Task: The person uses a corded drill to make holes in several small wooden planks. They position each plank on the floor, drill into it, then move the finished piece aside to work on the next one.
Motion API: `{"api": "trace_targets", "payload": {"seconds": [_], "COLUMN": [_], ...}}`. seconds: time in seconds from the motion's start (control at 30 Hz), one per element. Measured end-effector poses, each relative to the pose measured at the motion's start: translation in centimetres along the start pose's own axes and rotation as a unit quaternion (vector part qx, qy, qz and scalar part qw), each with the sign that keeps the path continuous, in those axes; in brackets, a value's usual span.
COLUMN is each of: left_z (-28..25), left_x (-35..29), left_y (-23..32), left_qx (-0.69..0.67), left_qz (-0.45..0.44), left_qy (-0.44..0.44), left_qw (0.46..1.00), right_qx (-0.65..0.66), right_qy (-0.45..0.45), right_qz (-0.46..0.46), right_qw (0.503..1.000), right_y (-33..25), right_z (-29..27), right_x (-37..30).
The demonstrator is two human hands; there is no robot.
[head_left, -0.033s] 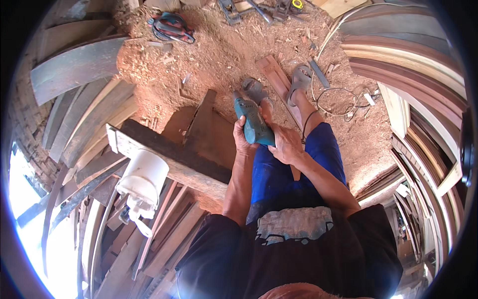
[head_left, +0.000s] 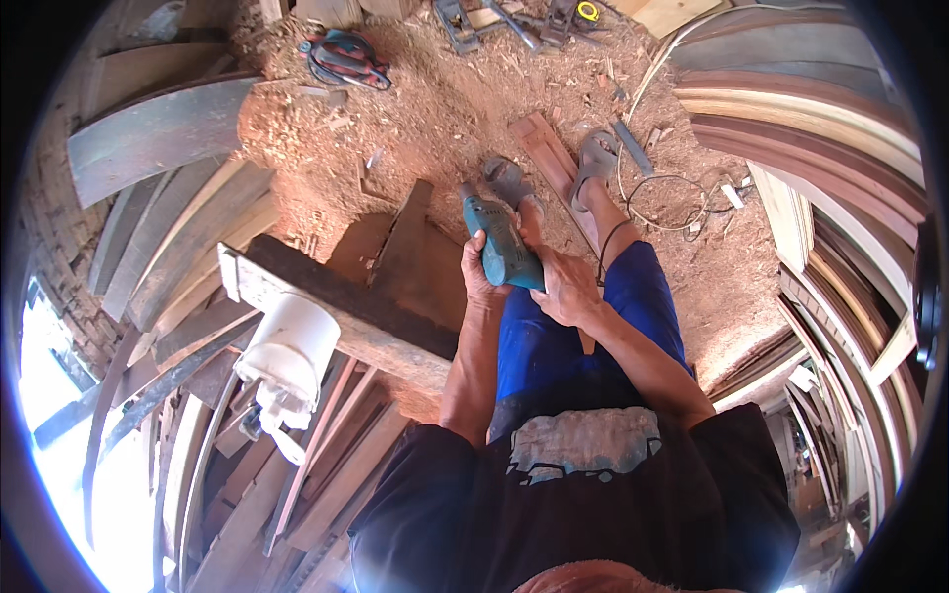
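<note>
A teal power drill (head_left: 499, 240) is held above my lap, its chuck end pointing forward and slightly left. My left hand (head_left: 481, 274) is closed round the left side of its body, the thumb lying on top. From the right, my right hand (head_left: 565, 290) is closed at the rear end, where the handle is mostly hidden under the body and fingers. A dark cord (head_left: 605, 252) hangs by my right knee. Between my sandalled feet a reddish-brown grooved board (head_left: 550, 151) lies on the floor. No bit can be made out in the chuck.
Left of me stands a rough wooden beam (head_left: 341, 301) with a white bucket (head_left: 295, 336) against it. Planks (head_left: 188, 237) are piled at left, more boards (head_left: 811, 119) at right. A corded tool (head_left: 344, 59) lies on the shavings-covered floor; a loose cable (head_left: 662, 222) coils at right.
The beam and bucket appear slightly farther right and lower in the picture. The drill and both hands keep almost the same place and grip.
</note>
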State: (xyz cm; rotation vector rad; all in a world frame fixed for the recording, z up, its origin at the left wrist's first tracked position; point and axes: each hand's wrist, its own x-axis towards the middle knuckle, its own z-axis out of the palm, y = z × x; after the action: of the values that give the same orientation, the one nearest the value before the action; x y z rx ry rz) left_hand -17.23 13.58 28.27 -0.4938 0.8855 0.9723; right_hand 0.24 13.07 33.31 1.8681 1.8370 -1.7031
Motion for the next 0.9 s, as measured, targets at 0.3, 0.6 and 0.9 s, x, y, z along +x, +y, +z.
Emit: {"api": "trace_targets", "payload": {"seconds": [0.3,0.6,0.9], "left_z": [5.9,10.9,11.3], "left_x": [-7.9,-11.1,-13.6], "left_y": [2.8,5.5,6.9], "left_qx": [0.022,0.057,0.042], "left_qz": [-0.021,-0.047,0.029], "left_qy": [-0.047,-0.125,-0.118], "left_qw": [0.998,0.989,0.992], "right_qx": [0.029,0.014,-0.016], "right_qy": [0.058,0.161,0.019], "right_qz": [-0.005,-0.094,-0.081], "right_qw": [0.998,0.982,0.996], "right_y": [-7.9,-10.5,-14.4], "right_z": [-2.7,-2.8,-5.4], "right_x": [-6.4,-7.9,-8.3]}}
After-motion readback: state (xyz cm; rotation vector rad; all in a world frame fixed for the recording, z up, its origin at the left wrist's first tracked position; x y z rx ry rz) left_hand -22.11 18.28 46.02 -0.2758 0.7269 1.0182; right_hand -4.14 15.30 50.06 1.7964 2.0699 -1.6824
